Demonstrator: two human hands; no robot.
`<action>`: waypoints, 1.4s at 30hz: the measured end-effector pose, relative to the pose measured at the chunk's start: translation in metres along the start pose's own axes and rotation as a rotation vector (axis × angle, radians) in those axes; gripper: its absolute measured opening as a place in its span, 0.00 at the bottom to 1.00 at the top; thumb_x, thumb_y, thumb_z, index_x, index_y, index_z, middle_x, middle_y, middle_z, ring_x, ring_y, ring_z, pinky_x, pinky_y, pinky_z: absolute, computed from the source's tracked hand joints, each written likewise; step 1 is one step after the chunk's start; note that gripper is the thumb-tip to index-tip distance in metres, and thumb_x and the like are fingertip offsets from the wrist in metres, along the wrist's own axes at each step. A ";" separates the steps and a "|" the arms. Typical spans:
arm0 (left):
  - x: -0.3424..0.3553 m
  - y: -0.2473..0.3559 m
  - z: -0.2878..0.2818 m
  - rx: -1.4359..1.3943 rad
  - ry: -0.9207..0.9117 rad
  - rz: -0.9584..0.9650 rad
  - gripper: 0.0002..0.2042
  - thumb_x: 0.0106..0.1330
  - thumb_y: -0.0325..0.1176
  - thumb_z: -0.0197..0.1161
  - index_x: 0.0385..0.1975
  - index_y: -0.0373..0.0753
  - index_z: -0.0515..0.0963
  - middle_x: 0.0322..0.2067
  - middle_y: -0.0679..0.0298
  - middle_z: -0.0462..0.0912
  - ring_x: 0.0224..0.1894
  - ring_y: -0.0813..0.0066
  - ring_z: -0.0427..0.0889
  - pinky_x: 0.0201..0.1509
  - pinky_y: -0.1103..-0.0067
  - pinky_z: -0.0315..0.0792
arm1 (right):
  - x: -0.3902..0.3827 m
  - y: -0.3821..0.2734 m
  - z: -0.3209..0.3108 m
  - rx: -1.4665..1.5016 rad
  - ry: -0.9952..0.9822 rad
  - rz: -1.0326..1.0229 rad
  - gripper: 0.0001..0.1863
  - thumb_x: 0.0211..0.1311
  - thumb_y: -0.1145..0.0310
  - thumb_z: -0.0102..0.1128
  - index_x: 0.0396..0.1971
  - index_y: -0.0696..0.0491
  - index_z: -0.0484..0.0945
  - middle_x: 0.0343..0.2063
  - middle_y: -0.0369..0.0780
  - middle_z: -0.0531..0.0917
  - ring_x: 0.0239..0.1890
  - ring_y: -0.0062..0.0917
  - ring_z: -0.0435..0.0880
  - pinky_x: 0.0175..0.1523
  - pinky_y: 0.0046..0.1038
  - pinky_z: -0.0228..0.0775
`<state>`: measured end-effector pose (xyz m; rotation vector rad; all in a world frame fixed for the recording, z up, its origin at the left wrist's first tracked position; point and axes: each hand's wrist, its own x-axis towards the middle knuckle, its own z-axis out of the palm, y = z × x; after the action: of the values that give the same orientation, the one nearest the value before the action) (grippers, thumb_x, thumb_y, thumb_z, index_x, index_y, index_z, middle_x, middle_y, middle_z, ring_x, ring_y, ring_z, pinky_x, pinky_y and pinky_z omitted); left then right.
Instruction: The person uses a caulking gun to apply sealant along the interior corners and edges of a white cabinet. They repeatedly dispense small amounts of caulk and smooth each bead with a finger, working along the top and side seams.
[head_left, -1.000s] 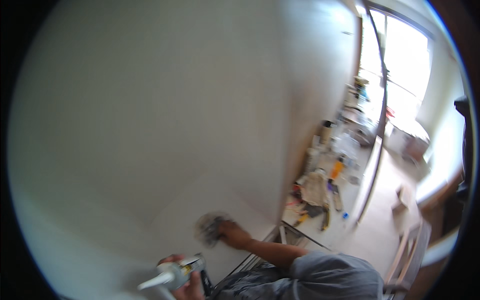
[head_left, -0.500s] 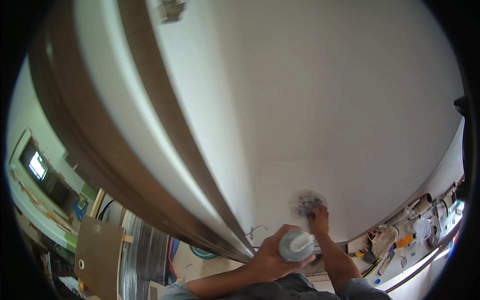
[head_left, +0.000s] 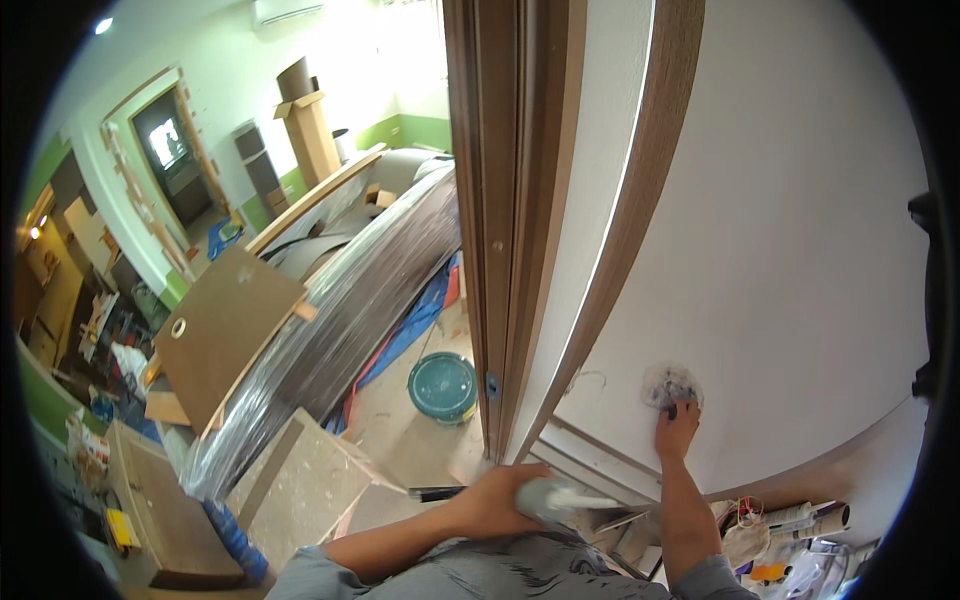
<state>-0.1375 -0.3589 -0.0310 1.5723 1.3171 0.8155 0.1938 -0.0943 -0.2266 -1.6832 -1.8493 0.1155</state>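
Note:
My left hand (head_left: 490,505), low in the middle, is wrapped round a grey bottle-like container (head_left: 540,500) with a long white nozzle. The nozzle points right, and the container is tilted and blurred. A dark rod (head_left: 435,493) shows just left of that hand; whether it belongs to the container I cannot tell. My right hand (head_left: 677,430) reaches up to the white panel (head_left: 800,250), its fingers closed on a crumpled whitish-grey wad (head_left: 672,388), perhaps a rag, that lies against the surface. Something dark shows at the fingertips.
A brown door frame (head_left: 520,220) stands between me and the room on the left. Beyond it are a green-lidded bucket (head_left: 442,387), long plastic-wrapped boards (head_left: 350,290) and a brown panel (head_left: 225,330). Rolls and tools (head_left: 800,520) lie at the lower right.
My view has swung left, showing more of the room and door frame. The container has tipped from nozzle-up to nozzle-right. My right hand stays at the wad on the panel.

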 end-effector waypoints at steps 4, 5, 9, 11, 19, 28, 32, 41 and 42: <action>-0.064 -0.077 0.034 -0.038 0.268 -0.223 0.26 0.53 0.33 0.79 0.53 0.36 0.81 0.44 0.51 0.88 0.48 0.59 0.88 0.57 0.68 0.79 | -0.009 0.006 -0.006 0.138 0.005 -0.004 0.17 0.58 0.71 0.65 0.48 0.52 0.83 0.53 0.45 0.77 0.60 0.44 0.74 0.66 0.46 0.66; -0.079 -0.100 0.044 -0.026 0.336 -0.315 0.25 0.52 0.32 0.80 0.52 0.37 0.82 0.43 0.53 0.89 0.47 0.61 0.88 0.55 0.68 0.79 | -0.014 0.008 -0.010 0.187 0.019 0.000 0.16 0.58 0.71 0.65 0.48 0.52 0.83 0.53 0.45 0.78 0.59 0.44 0.74 0.66 0.46 0.66; -0.158 -0.195 0.089 -0.063 0.553 -0.603 0.20 0.49 0.30 0.81 0.43 0.36 0.83 0.36 0.59 0.89 0.40 0.66 0.88 0.48 0.70 0.80 | -0.040 0.017 -0.023 0.156 -0.001 -0.113 0.15 0.60 0.61 0.70 0.44 0.52 0.84 0.49 0.44 0.80 0.58 0.44 0.76 0.64 0.46 0.67; -0.204 -0.237 0.109 -0.074 0.631 -0.694 0.19 0.48 0.29 0.81 0.39 0.36 0.83 0.33 0.60 0.88 0.37 0.68 0.87 0.45 0.71 0.80 | -0.042 0.017 -0.027 0.245 -0.031 -0.035 0.15 0.61 0.59 0.70 0.42 0.53 0.83 0.50 0.44 0.79 0.58 0.43 0.75 0.64 0.47 0.66; -0.348 -0.330 0.163 -0.077 0.628 -0.907 0.18 0.45 0.28 0.81 0.35 0.37 0.81 0.32 0.60 0.87 0.35 0.67 0.86 0.43 0.69 0.80 | -0.048 -0.008 -0.027 -0.073 0.007 0.041 0.15 0.63 0.57 0.67 0.42 0.51 0.80 0.60 0.44 0.75 0.65 0.43 0.72 0.71 0.48 0.59; -0.400 -0.373 0.159 -0.186 0.458 -1.069 0.19 0.45 0.27 0.81 0.38 0.36 0.82 0.34 0.60 0.88 0.36 0.66 0.86 0.44 0.69 0.80 | -0.039 0.008 -0.006 -0.284 -0.093 -0.072 0.28 0.73 0.54 0.52 0.72 0.36 0.71 0.73 0.43 0.68 0.75 0.41 0.65 0.79 0.47 0.52; -0.386 -0.390 0.145 -0.305 0.446 -1.087 0.20 0.46 0.25 0.80 0.41 0.36 0.82 0.35 0.62 0.88 0.38 0.68 0.86 0.46 0.70 0.80 | -0.035 0.015 -0.002 -0.306 -0.090 -0.094 0.28 0.76 0.48 0.49 0.73 0.35 0.71 0.73 0.42 0.69 0.76 0.39 0.64 0.80 0.45 0.52; -0.367 -0.389 0.153 -0.339 0.322 -0.988 0.23 0.47 0.25 0.80 0.46 0.37 0.81 0.39 0.66 0.86 0.42 0.71 0.84 0.51 0.72 0.78 | -0.035 -0.010 -0.011 -0.226 -0.092 0.027 0.32 0.74 0.41 0.55 0.67 0.48 0.74 0.67 0.44 0.75 0.70 0.42 0.73 0.74 0.41 0.65; -0.370 -0.390 0.155 -0.329 0.314 -1.005 0.23 0.46 0.25 0.80 0.45 0.37 0.81 0.38 0.65 0.86 0.41 0.71 0.84 0.50 0.72 0.78 | -0.035 -0.012 -0.011 -0.231 -0.093 0.050 0.32 0.73 0.41 0.56 0.66 0.49 0.73 0.66 0.44 0.75 0.69 0.42 0.74 0.73 0.41 0.65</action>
<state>-0.2255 -0.7435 -0.4279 0.3951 1.8216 0.5751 0.1883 -0.1329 -0.2252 -1.9100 -1.9516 0.0007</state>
